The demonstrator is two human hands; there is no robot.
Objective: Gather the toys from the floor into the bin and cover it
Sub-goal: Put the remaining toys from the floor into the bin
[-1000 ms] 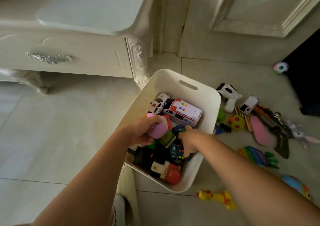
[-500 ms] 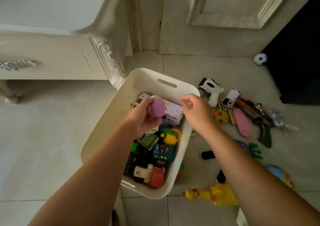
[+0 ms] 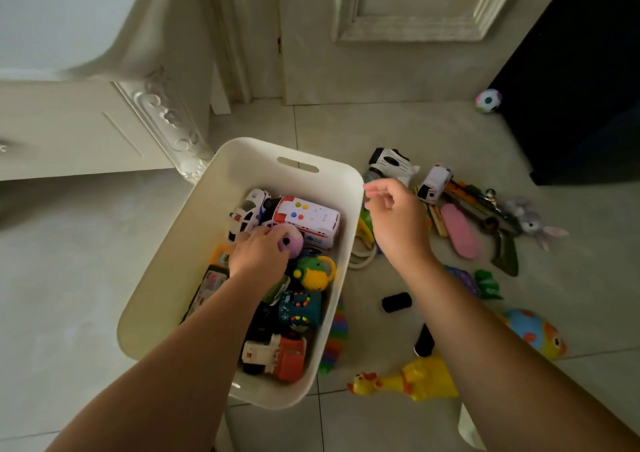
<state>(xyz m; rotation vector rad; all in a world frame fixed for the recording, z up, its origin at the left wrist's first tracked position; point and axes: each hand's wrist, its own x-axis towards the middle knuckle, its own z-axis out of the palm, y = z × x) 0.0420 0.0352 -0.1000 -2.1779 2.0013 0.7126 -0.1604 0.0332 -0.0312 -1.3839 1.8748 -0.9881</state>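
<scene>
Your left hand (image 3: 258, 254) is down in the bin (image 3: 242, 160), fingers curled round a pink toy (image 3: 295, 242) beside the white bus (image 3: 311, 221). Your right hand (image 3: 394, 219) hovers over the bin's right rim, fingers loosely curled, holding nothing. A yellow chicken (image 3: 415, 380) and a pink slipper (image 3: 460, 231) lie on the floor to the right of the bin.

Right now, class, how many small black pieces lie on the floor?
2. One black piece lies right of the bin; another sits nearer, beside the right forearm. Others may be hidden.

One head-worn wide-angle view, steeply down and forward, close above the bin (image 3: 204, 216) and tiled floor (image 3: 86, 261).
</scene>
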